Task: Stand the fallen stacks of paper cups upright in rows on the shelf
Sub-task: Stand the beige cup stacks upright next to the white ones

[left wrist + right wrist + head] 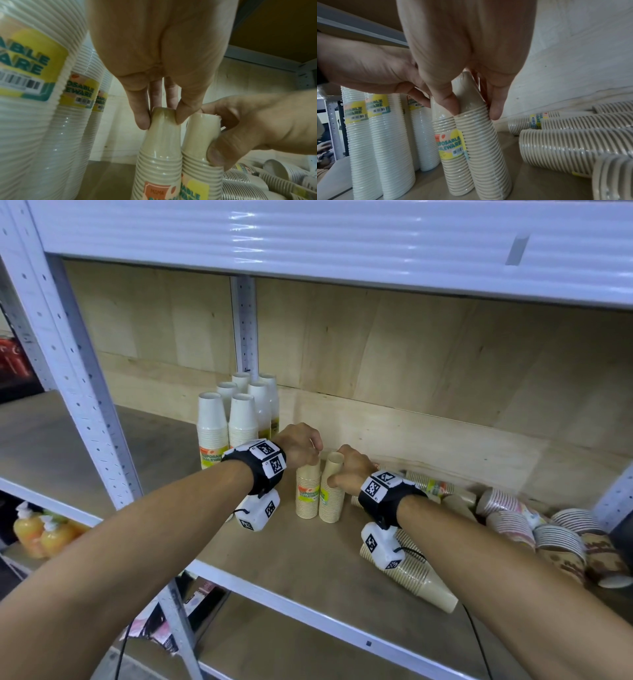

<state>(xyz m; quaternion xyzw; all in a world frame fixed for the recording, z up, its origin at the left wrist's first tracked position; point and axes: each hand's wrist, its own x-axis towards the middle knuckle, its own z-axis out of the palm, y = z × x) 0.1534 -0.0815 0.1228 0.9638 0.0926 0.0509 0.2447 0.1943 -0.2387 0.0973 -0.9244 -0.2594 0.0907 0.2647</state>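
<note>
Two beige wrapped cup stacks stand side by side at mid-shelf. My left hand pinches the top of the left beige stack between thumb and fingers. My right hand grips the top of the right beige stack, which leans slightly; the fingers wrap its upper cup. Several white stacks stand upright in rows behind and to the left. Fallen stacks lie on their sides to the right, beige ones near, patterned ones farther right.
The wooden shelf board has a white metal front rail and a plywood back wall. A white upright post stands at the left. The upper shelf overhangs close above. Orange soap bottles sit on a lower shelf at left.
</note>
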